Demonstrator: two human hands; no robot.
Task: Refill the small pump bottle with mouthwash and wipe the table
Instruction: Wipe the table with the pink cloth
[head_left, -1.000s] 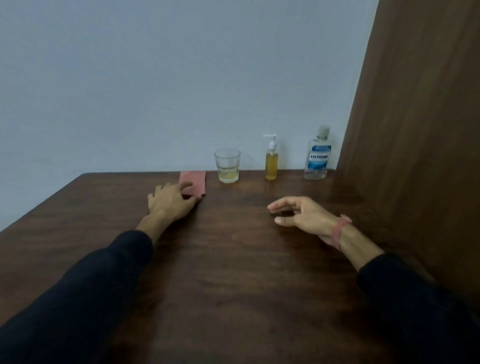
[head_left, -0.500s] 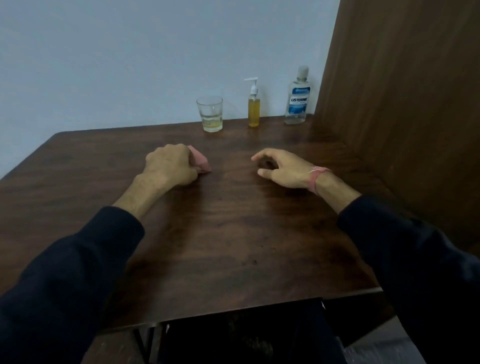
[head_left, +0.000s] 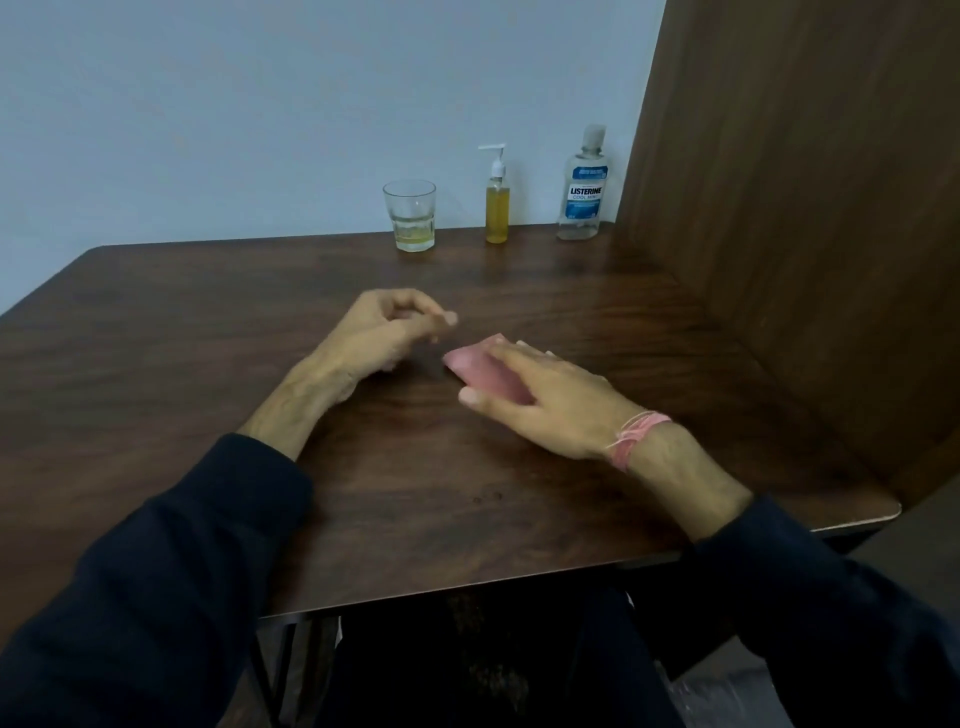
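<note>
On the dark wooden worktop (head_left: 208, 332), the right hand (head_left: 540, 400) lies over a pink cloth (head_left: 480, 371) near the middle, its fingers stretched flat across the top and the thumb lying along the near side. Only the left end and near edge of the cloth show; the rest is hidden under the palm and fingers, so how it is folded cannot be made out. A pink thread band (head_left: 636, 439) circles the right wrist.

The left hand (head_left: 384, 332) sits just left of the cloth, apart from it, with fingers curled loosely inward and nothing visible in them. Its fingertips are blurred, so whether thumb and forefinger touch is unclear.

Along the far edge of the worktop stand three things in a row, well apart from the hands. Leftmost is a clear glass (head_left: 409, 215) with a shallow layer of pale yellow liquid. Beside it stands the small pump bottle (head_left: 497, 200), filled with yellow liquid nearly to the neck, its white pump on top. Towards the far right corner, next to the wooden panel (head_left: 805, 208), is the mouthwash bottle (head_left: 584, 187) with a blue label; its liquid level is hard to read.

Both dark sleeves are cut off by the frame's lower edge.
</note>
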